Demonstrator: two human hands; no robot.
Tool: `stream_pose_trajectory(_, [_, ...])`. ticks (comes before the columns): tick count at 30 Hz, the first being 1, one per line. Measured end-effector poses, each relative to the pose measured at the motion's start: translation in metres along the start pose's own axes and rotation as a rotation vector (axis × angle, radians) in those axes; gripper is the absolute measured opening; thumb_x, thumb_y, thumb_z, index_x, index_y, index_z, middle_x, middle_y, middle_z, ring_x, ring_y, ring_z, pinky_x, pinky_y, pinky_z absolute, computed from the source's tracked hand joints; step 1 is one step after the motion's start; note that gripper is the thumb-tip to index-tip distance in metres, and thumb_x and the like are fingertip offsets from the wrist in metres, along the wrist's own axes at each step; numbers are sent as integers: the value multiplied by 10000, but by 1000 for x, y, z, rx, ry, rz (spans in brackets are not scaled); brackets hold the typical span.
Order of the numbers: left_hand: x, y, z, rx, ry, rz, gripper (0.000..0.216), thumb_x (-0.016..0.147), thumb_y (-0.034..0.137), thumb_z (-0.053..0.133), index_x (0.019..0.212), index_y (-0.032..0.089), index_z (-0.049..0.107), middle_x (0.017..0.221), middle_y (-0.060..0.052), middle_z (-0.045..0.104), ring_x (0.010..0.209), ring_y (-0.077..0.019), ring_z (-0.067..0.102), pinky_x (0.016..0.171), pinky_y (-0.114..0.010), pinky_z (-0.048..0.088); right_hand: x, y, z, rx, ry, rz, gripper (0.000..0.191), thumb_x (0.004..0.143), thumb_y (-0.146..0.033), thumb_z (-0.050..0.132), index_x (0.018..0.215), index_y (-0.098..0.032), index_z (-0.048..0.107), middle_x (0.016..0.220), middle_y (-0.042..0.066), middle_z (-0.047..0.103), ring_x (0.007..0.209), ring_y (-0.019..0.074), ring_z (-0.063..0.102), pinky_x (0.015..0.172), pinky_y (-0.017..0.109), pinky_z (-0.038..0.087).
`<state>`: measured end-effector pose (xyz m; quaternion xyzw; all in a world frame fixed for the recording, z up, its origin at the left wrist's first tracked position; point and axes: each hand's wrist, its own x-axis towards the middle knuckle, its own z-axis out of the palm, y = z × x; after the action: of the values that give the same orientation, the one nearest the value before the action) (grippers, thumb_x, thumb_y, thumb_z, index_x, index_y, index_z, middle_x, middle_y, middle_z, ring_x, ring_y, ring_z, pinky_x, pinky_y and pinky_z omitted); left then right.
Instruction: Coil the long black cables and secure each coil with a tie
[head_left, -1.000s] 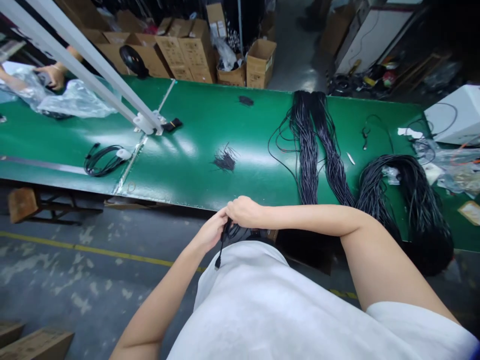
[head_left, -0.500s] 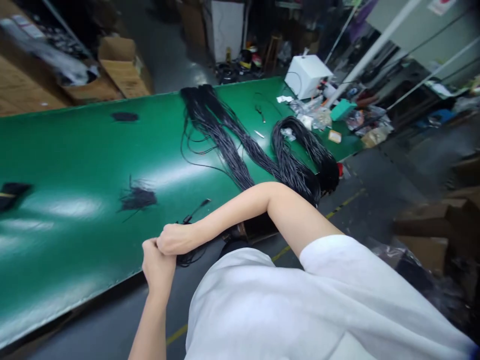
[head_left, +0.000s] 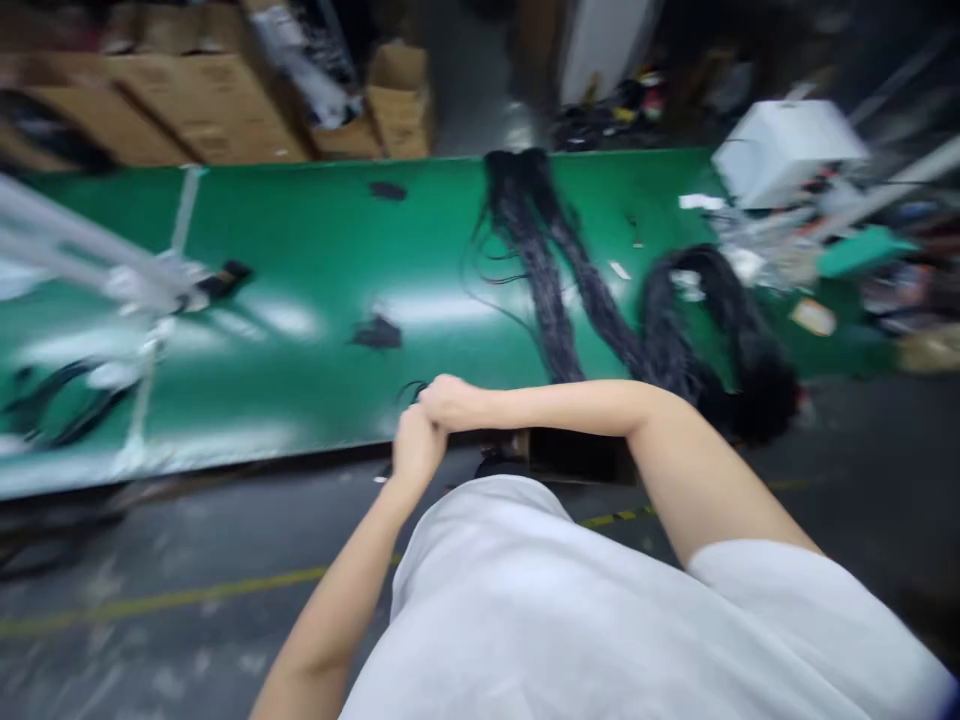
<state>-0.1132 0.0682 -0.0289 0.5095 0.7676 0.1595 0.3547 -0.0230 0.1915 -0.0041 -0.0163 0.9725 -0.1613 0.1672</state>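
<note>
My left hand (head_left: 417,446) and my right hand (head_left: 454,403) are closed against each other over the front edge of the green table. Both grip a thin black cable (head_left: 411,391); a small loop of it shows just beyond the fingers, and the rest is hidden by the hands. Long bundles of black cables (head_left: 541,270) lie across the table ahead of my right arm. A small pile of short black pieces (head_left: 379,331) rests beyond my hands. The picture is smeared by motion.
The green table (head_left: 307,370) runs left to right. To the right stands a white box (head_left: 787,150) beside plastic bags and a teal box (head_left: 862,252). Cardboard boxes (head_left: 210,105) line the far side. A coiled black cable (head_left: 71,400) lies at the left, near a white post (head_left: 90,240).
The view has swung left, bringing the white post and coiled cable into sight. My hands stay together; the cable's connector end and hanging loops, seen before, are now mostly hidden.
</note>
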Motion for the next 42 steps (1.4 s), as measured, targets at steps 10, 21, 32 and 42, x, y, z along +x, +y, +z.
stream_pose_trajectory(10, [1, -7, 1, 93, 18, 132, 435, 803, 266, 686, 1206, 119, 616, 1283, -207, 637, 1277, -332, 552, 1130, -492, 343, -19, 10, 45, -167, 238, -200, 237, 866, -57, 424, 891, -90, 658, 847, 142, 637, 755, 220, 544, 654, 348, 288])
stream_pose_trajectory(21, [-9, -3, 48, -917, 214, -499, 66, 919, 185, 499, 870, 165, 538, 676, 38, 513, 641, -104, 489, 665, -232, 419, 3, -3, 59, 213, 203, 231, 302, 943, -189, 385, 836, -140, 663, 818, 98, 691, 684, 174, 584, 592, 288, 267])
stream_pose_trajectory(32, [-14, -26, 24, -1628, 461, -536, 270, 868, 354, 703, 770, 131, 586, 565, 93, 311, 481, -25, 276, 520, -157, 300, 9, -16, 62, 851, 174, 334, 325, 911, -367, 416, 677, -190, 555, 759, 57, 655, 717, 166, 548, 651, 274, 317])
stream_pose_trajectory(42, [55, -203, -89, -1845, 590, -570, 398, 1043, 324, 385, 841, 90, 635, 555, 102, 242, 399, -5, 246, 471, -147, 291, -36, 0, 142, 988, 36, 906, 351, 844, -533, 422, 757, -273, 642, 950, 98, 735, 888, 305, 663, 744, 399, 460])
